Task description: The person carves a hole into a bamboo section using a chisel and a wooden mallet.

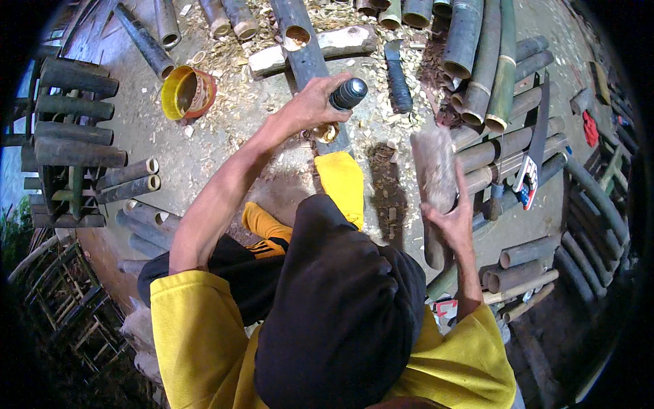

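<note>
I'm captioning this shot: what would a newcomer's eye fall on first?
Probably the yellow-socked foot near the centre. Beyond it, the left hand grips a black handle over bamboo; the right hand holds a wooden block. A yellow bucket stands out at upper left.

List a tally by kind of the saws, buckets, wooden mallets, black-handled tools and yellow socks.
Saw: 1
Bucket: 1
Wooden mallet, in the right hand: 1
Black-handled tools, one in the left hand, one lying loose: 2
Yellow socks: 2
Total: 7

Printing on the saw handle (527,183), unreadably small
</note>
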The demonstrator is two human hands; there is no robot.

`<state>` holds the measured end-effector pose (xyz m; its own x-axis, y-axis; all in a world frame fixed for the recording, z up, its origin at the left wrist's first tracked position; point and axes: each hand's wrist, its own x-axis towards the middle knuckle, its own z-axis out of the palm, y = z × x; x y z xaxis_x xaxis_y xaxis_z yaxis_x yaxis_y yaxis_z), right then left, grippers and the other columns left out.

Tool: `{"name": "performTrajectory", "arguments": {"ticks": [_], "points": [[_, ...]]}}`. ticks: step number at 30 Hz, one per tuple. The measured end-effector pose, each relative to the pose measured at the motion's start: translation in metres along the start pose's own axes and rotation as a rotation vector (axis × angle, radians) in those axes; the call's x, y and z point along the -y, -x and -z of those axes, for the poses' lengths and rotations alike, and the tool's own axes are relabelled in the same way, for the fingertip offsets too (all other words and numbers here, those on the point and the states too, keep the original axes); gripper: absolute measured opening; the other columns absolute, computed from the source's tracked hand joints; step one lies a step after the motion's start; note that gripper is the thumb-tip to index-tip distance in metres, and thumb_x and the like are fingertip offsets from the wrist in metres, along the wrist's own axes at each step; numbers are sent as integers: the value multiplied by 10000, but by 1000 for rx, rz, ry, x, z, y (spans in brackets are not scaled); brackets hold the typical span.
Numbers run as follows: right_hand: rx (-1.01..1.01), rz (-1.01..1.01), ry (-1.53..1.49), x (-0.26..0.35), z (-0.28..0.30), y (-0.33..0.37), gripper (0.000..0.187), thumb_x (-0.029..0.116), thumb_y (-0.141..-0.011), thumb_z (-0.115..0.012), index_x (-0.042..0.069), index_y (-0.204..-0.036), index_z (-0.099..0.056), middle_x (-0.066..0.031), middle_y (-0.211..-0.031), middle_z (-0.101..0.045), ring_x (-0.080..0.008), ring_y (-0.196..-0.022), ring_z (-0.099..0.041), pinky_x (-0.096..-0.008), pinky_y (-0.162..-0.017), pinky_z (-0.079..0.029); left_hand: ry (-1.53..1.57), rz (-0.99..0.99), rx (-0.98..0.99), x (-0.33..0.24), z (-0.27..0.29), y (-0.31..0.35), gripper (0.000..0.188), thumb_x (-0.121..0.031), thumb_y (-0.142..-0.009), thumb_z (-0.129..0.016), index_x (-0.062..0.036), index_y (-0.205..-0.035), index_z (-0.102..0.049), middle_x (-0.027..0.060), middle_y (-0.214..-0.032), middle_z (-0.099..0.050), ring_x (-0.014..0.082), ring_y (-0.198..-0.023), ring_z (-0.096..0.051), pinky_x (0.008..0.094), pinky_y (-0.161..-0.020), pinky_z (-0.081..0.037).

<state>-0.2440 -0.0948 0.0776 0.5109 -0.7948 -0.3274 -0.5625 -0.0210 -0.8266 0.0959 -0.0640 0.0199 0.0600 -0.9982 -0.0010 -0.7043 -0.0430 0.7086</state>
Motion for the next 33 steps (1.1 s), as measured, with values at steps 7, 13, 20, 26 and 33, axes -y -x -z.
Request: {"name": "performTrajectory", "arguments": {"ticks": [7, 13, 20, 26, 33], "points": [[-304, 682, 131, 68, -31, -83, 1035, 309, -583, -786, 83, -1406, -202, -212, -1285, -409, -329, -1190, -420, -432, -999, -340, 248, 97, 17, -7, 0, -1, 622, -167, -659, -727, 45, -1188, -478, 144, -891, -622, 191, -764, -594, 319, -729, -484], [187, 603, 275, 125, 0, -120, 933, 119, -602, -743, 169, -1401, -263, -223, -1213, -499, -316, -1084, -528, -392, -951, -420, 343, 199, 31, -4, -2, 4, 587, -177, -650, -716, 77, -1134, -500, 138, -872, -627, 167, -785, -586, 318, -759, -478], [315, 519, 724, 123, -36, -112, 947, 148, -633, -760, 221, -1406, -220, -223, -1040, -559, -311, -851, -601, -397, -761, -494, 531, 257, -174, 0, -6, 28, 477, -129, -647, -719, 19, -1064, -541, 95, -848, -629, 149, -772, -581, 306, -767, -475], [168, 813, 94, 177, -17, -110, 928, 110, -573, -751, 188, -1385, -309, -203, -1132, -550, -249, -965, -589, -328, -792, -482, 661, 315, -222, 4, 0, 48, 476, 14, -648, -701, -28, -1093, -537, 29, -937, -605, 91, -878, -551, 254, -823, -451], [601, 405, 707, 185, -51, -113, 871, 176, -607, -739, 166, -1370, -318, -192, -1153, -545, -316, -1021, -571, -364, -896, -467, 791, 320, -279, 4, -16, 61, 346, 37, -703, -661, 6, -1036, -569, 63, -948, -638, 129, -871, -593, 280, -788, -482]]}}
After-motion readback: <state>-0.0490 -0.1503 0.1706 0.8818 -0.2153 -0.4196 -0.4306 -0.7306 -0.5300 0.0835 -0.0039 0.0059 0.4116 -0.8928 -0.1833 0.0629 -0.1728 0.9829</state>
